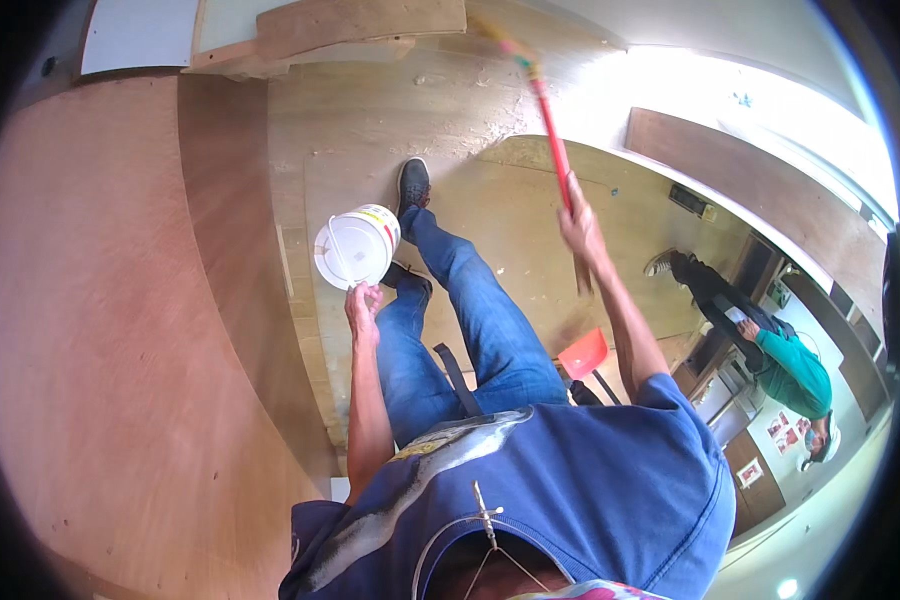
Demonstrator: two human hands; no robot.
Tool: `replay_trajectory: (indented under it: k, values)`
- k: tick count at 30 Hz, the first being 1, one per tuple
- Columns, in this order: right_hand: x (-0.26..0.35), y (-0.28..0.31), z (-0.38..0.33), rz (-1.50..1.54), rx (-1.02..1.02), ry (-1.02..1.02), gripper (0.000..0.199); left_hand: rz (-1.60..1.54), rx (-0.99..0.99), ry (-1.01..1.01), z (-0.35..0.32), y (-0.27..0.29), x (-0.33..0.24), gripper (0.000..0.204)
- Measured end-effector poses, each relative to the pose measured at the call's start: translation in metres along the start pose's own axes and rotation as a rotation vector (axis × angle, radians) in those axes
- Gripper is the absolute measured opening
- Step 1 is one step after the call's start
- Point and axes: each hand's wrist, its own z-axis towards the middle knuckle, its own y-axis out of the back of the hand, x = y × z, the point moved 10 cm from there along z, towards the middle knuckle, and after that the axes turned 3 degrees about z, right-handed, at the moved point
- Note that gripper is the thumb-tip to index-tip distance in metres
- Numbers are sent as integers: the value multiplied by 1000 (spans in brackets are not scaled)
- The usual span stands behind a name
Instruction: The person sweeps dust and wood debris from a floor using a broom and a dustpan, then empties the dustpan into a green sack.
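Note:
My left hand (363, 302) is closed at the edge of a white plastic bucket (358, 248). The bucket is tipped on its side in the air beside my left leg, its flat round end towards me and a thin white handle across it. In my right hand (581, 228), raised out to the right, is the red stick of a broom (548, 115). The stick slants up and away, and the broom's yellowish head is smeared by motion near the top of the view. Pale scraps (430, 80) lie scattered on the floor below it.
An orange dustpan (584, 352) lies at my right side. A large brown wooden panel (120, 330) fills the left. Boards (360, 28) are at the far edge, and a wooden ledge (750, 165) runs along the right. Another person in a green top (795, 365) stands at the right, holding something pale.

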Motion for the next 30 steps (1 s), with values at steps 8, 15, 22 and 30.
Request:
replay_trajectory:
  k: [8, 15, 22, 30]
  values:
    - [-174, -40, 168, 234, -51, -625, 16, -72, -2, 15, 31, 1, 36, 17]
    - [8, -187, 14, 483, 316, -537, 27, -135, -158, -36, 20, 87, 35, 21]
    - [40, -47, -127, 314, 416, -525, 70, -89, -108, -26, 11, 129, 65, 25]
    - [-8, -144, 70, -207, 267, -181, 66, -20, -78, -16, 14, 162, 93, 29]
